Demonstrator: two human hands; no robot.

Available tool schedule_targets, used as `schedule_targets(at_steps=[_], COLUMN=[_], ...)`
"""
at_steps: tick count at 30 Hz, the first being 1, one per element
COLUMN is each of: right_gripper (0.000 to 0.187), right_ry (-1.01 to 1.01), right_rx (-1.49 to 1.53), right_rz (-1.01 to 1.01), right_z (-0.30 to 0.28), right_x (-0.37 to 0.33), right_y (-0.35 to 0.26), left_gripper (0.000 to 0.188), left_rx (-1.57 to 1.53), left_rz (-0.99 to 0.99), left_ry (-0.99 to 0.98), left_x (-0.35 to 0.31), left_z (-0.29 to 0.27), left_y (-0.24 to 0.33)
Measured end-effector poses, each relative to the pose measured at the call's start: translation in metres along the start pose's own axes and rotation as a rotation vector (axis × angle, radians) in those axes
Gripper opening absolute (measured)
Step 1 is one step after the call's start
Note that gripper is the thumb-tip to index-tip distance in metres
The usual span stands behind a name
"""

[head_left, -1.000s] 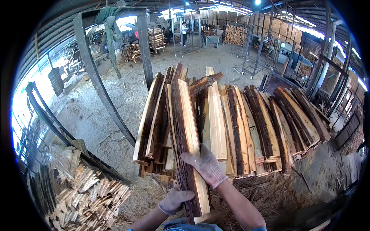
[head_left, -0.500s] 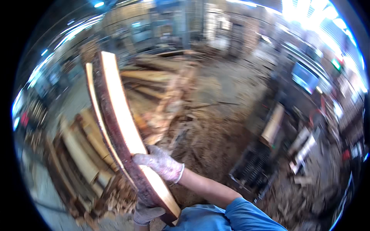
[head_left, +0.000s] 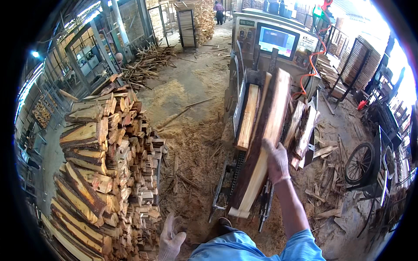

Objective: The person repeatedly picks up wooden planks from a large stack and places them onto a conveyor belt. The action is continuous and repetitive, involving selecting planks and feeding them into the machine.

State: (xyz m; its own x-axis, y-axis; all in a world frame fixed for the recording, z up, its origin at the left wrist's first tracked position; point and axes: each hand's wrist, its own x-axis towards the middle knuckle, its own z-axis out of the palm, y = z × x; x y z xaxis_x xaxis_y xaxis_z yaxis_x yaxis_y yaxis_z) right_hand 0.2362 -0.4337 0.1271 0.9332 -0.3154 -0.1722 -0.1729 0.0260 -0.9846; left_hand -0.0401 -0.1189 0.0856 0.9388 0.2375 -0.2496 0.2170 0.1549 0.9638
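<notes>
A long bark-edged wood slab [head_left: 253,185] slants over the machine's narrow chain conveyor [head_left: 239,167], its near end toward my body. My gloved right hand [head_left: 277,162] grips its right edge around the middle, thumb lying on the pale sawn face. Along the slab's far left side shows a thinner strip [head_left: 264,87]. Left of it, a shorter plank [head_left: 249,117] rests on the conveyor. Low in the picture, my gloved left hand [head_left: 171,240] is off the wood, fingers apart and holding nothing.
A tall stack of split wood [head_left: 126,174] stands at left. Ahead is a machine cabinet with a screen [head_left: 277,42] and an orange coiled hose [head_left: 311,65]. Bark-covered pieces [head_left: 305,130] lie right of the conveyor. Farther right are scraps and a spoked-wheel cart [head_left: 360,163].
My view has turned right toward the machine. The slab has moved from in front of the stacks to over the conveyor. My left hand has let go of its near end.
</notes>
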Motion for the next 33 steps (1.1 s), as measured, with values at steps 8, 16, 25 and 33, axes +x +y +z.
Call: schedule_targets(at_steps=[8, 16, 25, 33], right_gripper=[0.053, 0.040, 0.060, 0.046], right_ry=[-0.065, -0.331, 0.126, -0.073], right_rx=[-0.164, -1.149, -0.756, -1.044], right_rz=[0.029, -0.267, -0.110, -0.324], right_z=[0.029, 0.062, 0.082, 0.077], right_x=[0.159, 0.271, 0.293, 0.278], right_y=[0.044, 0.071, 0.085, 0.111], left_gripper=[0.061, 0.056, 0.067, 0.077], left_rx=[-0.208, -0.271, -0.262, -0.138], left_rz=[-0.211, -0.346, -0.369, -0.338], left_ry=[0.341, 0.542, 0.529, 0.378], left_x=[-0.033, -0.048, -0.046, -0.044], left_z=[-0.007, 0.009, 0.014, 0.002], left_y=[-0.020, -0.001, -0.011, -0.015])
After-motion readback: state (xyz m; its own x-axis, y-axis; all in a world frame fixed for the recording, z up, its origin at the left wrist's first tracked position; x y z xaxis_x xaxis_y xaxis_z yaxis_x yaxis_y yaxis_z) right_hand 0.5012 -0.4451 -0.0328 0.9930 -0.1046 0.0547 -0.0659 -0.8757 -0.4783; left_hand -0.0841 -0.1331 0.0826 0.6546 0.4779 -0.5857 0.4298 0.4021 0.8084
